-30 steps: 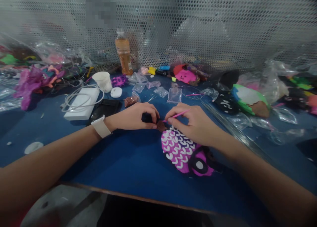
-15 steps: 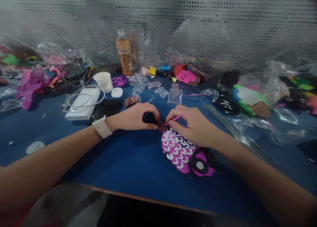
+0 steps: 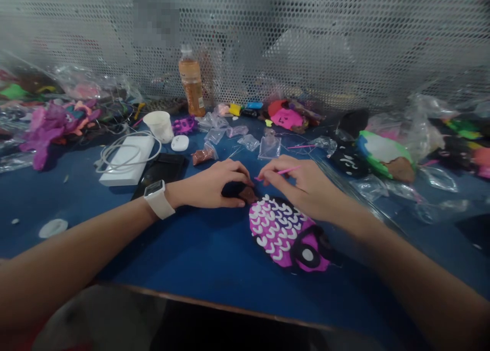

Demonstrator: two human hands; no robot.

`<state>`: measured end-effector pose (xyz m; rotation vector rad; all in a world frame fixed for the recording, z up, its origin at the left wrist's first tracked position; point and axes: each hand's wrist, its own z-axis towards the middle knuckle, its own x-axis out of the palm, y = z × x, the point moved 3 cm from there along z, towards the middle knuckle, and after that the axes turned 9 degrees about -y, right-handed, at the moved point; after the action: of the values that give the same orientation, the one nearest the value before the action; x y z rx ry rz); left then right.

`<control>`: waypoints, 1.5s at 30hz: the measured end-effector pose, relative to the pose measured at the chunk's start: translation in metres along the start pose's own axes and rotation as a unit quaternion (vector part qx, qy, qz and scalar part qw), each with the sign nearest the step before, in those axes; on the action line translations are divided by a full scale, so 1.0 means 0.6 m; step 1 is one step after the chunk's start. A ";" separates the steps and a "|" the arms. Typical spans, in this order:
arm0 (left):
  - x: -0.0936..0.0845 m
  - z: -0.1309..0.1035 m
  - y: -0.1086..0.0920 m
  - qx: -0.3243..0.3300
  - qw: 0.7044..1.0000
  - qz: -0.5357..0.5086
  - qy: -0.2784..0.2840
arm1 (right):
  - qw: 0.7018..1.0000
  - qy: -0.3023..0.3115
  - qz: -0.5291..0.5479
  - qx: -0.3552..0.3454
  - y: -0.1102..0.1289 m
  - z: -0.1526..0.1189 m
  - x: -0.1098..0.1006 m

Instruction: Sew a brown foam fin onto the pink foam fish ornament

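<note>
One bottle (image 3: pixel 190 78) holding amber liquid (image 3: pixel 195 100) stands beyond the left hand (image 3: pixel 214 184).

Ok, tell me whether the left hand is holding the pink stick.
No, the right hand holds the pink stick between its thumb and fingers.

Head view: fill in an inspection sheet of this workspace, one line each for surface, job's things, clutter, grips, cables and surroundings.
Surface: blue table, with a white scrap lying at left.
Job's things: pink-and-white model lying on the table; brown piece at its far left end, joined or not unclear; pink stick.
Clutter: bottle standing upright, cup, box, plastic bag.
Grips: left hand curled at the brown piece, contact unclear; right hand pinching the pink stick.
Cables: white cable looped over the box.
Surroundings: perforated panel behind the table.
</note>
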<state>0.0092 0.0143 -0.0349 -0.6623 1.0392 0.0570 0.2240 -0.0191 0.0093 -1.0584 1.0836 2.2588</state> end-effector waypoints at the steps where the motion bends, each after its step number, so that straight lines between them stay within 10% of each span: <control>1: 0.001 0.000 0.000 0.003 1.000 0.002 -0.001 | 1.000 0.007 -0.014 0.000 -0.001 0.001 -0.003; 9: 0.001 0.001 -0.005 -0.019 1.000 0.006 0.003 | 0.970 0.166 -0.152 0.091 -0.007 -0.015 -0.021; 30: -0.003 0.006 -0.042 -0.145 0.963 -0.228 -0.023 | 0.963 0.233 -0.005 0.132 -0.007 -0.018 -0.038; 38: -0.006 0.012 -0.048 -0.120 0.952 -0.230 -0.163 | 0.988 0.108 -0.011 0.110 0.007 -0.008 -0.059; 45: -0.026 0.006 -0.087 -0.045 0.908 -0.264 -0.323 | 0.988 -0.118 -0.097 -0.003 0.059 -0.016 -0.106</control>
<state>0.0221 -0.0216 0.0039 -0.9102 0.1980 -0.1431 0.2458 -0.0510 0.0718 -0.8320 0.8400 2.1664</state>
